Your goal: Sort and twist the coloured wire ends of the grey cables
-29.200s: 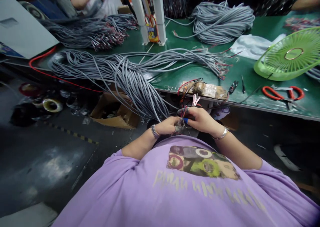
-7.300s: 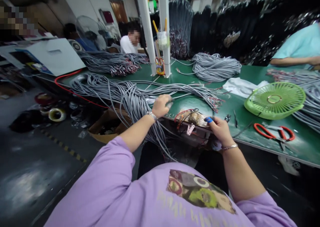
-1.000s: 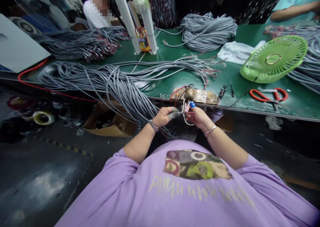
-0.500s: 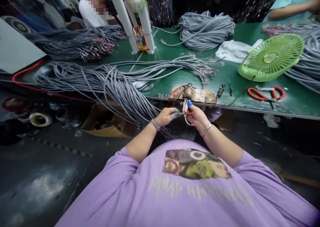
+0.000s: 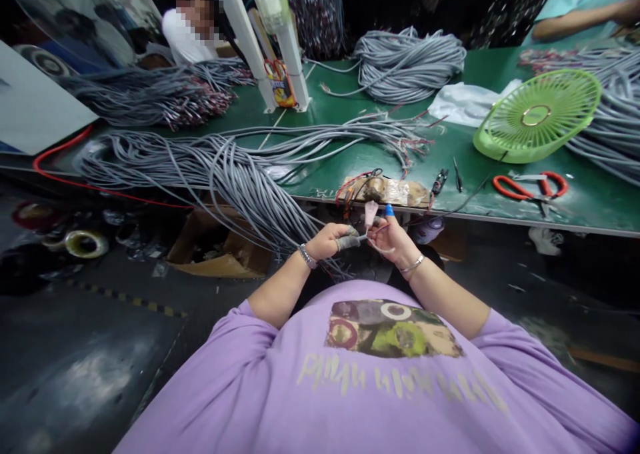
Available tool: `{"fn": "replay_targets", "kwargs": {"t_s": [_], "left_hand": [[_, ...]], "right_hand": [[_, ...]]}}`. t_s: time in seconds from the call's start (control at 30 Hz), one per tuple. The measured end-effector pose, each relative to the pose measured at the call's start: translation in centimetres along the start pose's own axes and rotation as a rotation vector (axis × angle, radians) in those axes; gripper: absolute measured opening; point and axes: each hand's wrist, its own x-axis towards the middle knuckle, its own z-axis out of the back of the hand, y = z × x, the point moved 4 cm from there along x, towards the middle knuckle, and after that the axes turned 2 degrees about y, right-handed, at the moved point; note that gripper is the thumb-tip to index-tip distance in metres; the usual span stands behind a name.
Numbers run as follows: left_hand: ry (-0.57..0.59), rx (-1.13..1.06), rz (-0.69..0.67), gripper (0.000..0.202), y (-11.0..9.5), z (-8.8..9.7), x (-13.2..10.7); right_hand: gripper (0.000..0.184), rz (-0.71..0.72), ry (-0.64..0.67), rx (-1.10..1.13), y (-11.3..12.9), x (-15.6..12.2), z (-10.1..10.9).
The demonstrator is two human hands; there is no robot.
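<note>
In front of my body, at the bench edge, my left hand (image 5: 325,241) is closed on a grey cable (image 5: 363,237), with greyish coverings on its fingertips. From the cable's end thin wires (image 5: 381,227) fan out. My right hand (image 5: 397,244), a blue cover on its thumb tip, pinches at these wires just right of the left fingers. A pale pinkish piece (image 5: 371,213) stands up between the hands; its kind is unclear. A light-coloured strand (image 5: 383,249) bends across the right palm.
On the green bench (image 5: 345,117) lie a cable bundle (image 5: 225,161), a taped wooden block (image 5: 390,191), red-handled pliers (image 5: 530,186), a green fan (image 5: 537,115) and a cable coil (image 5: 407,64). A cardboard box (image 5: 215,247) stands below. Two people sit beyond the bench.
My right thumb has lifted away from the pale piece, and the right fingers have opened a little around the wires. My left hand keeps its hold on the cable. The view has shifted slightly.
</note>
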Motion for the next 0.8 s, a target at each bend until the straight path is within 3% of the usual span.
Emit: {"fn": "replay_targets", "kwargs": {"t_s": [0.1, 0.23, 0.43, 0.63, 0.8], "left_hand": [[0.076, -0.024, 0.005, 0.046, -0.2, -0.7, -1.9], [0.213, -0.025, 0.016, 0.043, -0.5, -1.8, -4.5], [-0.109, 0.069, -0.008, 0.042, -0.5, -0.1, -4.7], [-0.199, 0.098, -0.052, 0.042, -0.3, 0.9, -2.2], [-0.261, 0.040, -0.047, 0.047, 0.2, 1.1, -0.6]], "right_hand": [[0.056, -0.014, -0.055, -0.006, -0.1, -0.2, 0.9], [0.053, -0.020, -0.022, -0.033, -0.2, -0.3, 1.6], [0.055, -0.043, 0.126, -0.119, 0.3, -0.3, 0.5], [0.046, 0.017, 0.135, -0.219, 1.4, -0.1, -1.5], [0.048, 0.190, 0.050, -0.290, 1.7, -0.2, -1.1]]}}
